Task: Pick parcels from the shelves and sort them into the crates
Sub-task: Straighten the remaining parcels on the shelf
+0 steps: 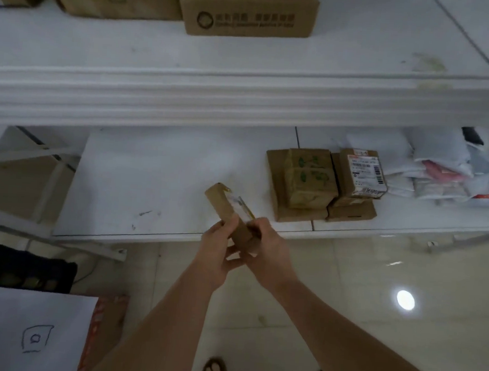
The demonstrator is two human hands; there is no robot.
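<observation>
The long cardboard parcel (pixel 226 210) is pinched at its lower end between left-hand fingers (pixel 228 227) and right-hand fingers (pixel 256 225).

Soft, even indoor light falls from above and casts only faint shadows. A round lamp reflection (pixel 405 299) glares bright white on the glossy floor (pixel 344 308), with a smaller streak of sheen nearer the lower shelf (pixel 151 178). The whole picture is slightly soft. Print on the cardboard box (pixel 246 11) is smeared and unreadable. The wide lens bends the upper shelf edge (pixel 243 98) into a curve toward the sides.
</observation>
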